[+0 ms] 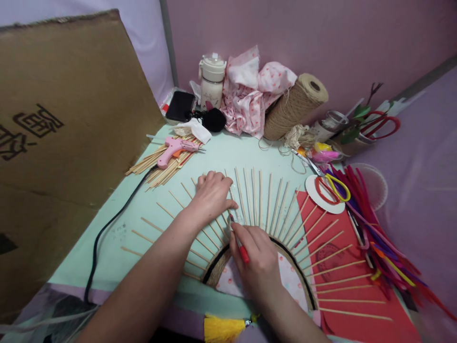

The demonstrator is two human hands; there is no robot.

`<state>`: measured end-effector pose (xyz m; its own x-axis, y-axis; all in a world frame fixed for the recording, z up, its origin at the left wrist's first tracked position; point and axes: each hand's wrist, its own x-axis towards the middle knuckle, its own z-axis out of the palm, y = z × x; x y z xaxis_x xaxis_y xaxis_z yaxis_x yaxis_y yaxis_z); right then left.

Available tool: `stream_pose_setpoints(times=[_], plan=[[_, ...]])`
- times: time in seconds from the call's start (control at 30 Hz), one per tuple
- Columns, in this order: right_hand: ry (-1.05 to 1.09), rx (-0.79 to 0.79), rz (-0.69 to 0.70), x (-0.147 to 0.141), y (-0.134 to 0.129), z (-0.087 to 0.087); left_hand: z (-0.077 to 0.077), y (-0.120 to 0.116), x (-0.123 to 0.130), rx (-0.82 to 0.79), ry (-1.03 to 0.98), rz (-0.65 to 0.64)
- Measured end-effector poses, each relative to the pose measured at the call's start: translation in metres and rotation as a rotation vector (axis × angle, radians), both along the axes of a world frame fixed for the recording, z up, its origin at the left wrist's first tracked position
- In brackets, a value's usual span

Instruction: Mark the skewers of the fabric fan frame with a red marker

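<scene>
Red pen (244, 254) sits in your right hand (260, 259), pinch closed; your left hand (213, 193) rests part-curled over the sticks (260, 195), any grip hidden. The fan (291, 272) lies at the near edge of the tabletop (228, 152); its sticks appear set around the whole arc, while remaining pen work cannot be judged. At the far-right corner, a pot (352, 145) holds red-handled scissors (397, 125); the far-edge bottle (211, 89) is lidded, contents hidden.
</scene>
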<state>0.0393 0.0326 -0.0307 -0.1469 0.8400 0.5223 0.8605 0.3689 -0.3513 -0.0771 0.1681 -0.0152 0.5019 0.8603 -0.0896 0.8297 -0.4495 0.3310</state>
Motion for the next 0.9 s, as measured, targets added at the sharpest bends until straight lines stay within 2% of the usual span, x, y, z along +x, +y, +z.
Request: stream_pose_setpoints(times=[0.9], plan=[[0.008, -0.001, -0.018, -0.0015, -0.0006, -0.0007, 0.0008, -0.0006, -0.0005, -0.007, -0.007, -0.003]])
